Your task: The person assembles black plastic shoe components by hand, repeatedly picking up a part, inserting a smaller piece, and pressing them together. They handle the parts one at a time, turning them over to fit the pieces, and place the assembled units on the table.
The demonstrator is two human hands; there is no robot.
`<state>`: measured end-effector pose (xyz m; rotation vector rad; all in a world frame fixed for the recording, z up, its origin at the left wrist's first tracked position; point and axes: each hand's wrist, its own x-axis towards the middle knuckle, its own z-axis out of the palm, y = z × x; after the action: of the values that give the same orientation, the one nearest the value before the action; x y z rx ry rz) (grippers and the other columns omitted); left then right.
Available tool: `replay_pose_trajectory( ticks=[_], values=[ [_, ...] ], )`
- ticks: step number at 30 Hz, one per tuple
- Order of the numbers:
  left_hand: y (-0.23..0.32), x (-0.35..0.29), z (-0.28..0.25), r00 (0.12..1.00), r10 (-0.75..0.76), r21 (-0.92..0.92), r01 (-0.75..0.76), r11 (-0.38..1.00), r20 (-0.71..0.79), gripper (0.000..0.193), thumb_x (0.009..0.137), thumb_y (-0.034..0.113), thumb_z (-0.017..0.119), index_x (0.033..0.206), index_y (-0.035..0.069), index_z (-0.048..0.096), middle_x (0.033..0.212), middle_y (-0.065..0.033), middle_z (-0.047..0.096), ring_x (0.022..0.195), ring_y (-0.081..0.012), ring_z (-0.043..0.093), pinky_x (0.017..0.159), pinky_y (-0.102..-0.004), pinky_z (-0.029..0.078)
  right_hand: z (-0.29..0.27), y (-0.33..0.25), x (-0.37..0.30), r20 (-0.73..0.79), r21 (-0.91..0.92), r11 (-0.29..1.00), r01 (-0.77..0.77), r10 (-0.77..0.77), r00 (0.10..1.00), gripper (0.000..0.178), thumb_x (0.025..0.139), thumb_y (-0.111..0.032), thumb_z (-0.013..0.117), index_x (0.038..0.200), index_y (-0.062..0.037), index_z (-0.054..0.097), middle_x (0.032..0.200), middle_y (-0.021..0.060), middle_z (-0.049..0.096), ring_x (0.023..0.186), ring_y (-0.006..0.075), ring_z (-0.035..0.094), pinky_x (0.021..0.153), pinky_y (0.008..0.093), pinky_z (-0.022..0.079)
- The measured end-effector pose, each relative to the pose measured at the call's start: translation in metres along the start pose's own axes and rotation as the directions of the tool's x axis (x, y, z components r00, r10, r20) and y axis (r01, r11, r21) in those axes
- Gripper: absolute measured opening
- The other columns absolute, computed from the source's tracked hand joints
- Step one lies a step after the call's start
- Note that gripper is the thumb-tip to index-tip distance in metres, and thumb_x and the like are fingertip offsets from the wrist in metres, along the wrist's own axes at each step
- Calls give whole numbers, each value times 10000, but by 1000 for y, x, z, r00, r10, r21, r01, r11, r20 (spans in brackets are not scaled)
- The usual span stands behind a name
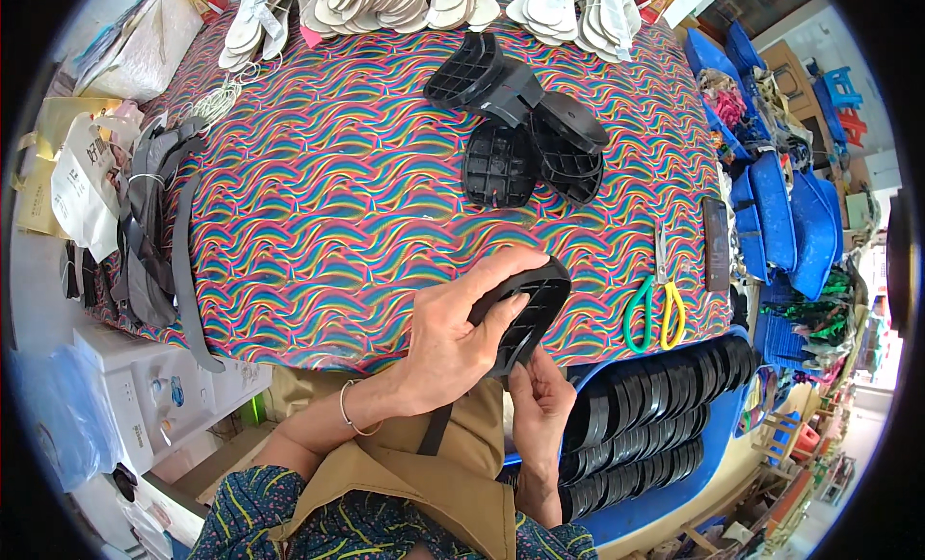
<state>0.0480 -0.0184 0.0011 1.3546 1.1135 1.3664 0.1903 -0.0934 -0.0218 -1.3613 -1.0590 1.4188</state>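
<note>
At the near edge of the patterned cloth (pixel 328 223), held the sole (pixel 543 310) tilted; clamped it in the left hand (pixel 448 334), pinched its lower end with the right hand (pixel 543 398); seemingly called for firm left grip, light right touch.

Left hand (pixel 445 334), fingers (pixel 505 265) curved — right hand (pixel 541 402) close by, lower

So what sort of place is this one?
Probably a small shoe workshop: the left hand grips a black sole, similar black pieces sit in rows in a blue tub, and bundled insole-shaped pieces lie along the table's far edge.
</note>
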Motion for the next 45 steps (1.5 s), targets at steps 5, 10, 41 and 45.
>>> replay_pose_trajectory(
  ticks=[5,10,41,45],
  values=[
    [4,1,4,982,190,160,-188,969,4,290,855,-38,673,1144,-30,663,1024,-156,730,835,-238,735,723,-304,560,-2,-6,-2,21,106,994,-14,11,1000,355,997,72,480,1351,65,511,1154,61,662,1050,86,598,924,251,487],
    [10,-1,5,944,328,276,-322,906,25,235,829,-28,704,1062,-51,675,926,-173,729,757,-241,720,680,-321,546,-7,5,-5,19,49,999,-6,5,1000,434,973,91,501,1405,63,465,1144,77,680,1026,87,610,887,262,519],
    [-19,-11,9,992,23,2,-23,1000,-126,343,882,63,724,1178,-18,572,1063,-78,617,918,-140,606,831,-273,489,-9,-3,30,-186,-27,965,261,-262,947,305,983,-80,606,1258,50,623,886,105,708,772,97,594,707,287,515],
    [-19,-12,11,993,-61,-92,52,994,-104,376,875,57,730,1208,-17,572,1059,-78,630,919,-131,616,837,-269,496,-13,2,33,-177,-74,942,326,-334,926,286,978,-58,595,1244,42,632,847,163,698,736,129,624,671,296,515]
  ],
)
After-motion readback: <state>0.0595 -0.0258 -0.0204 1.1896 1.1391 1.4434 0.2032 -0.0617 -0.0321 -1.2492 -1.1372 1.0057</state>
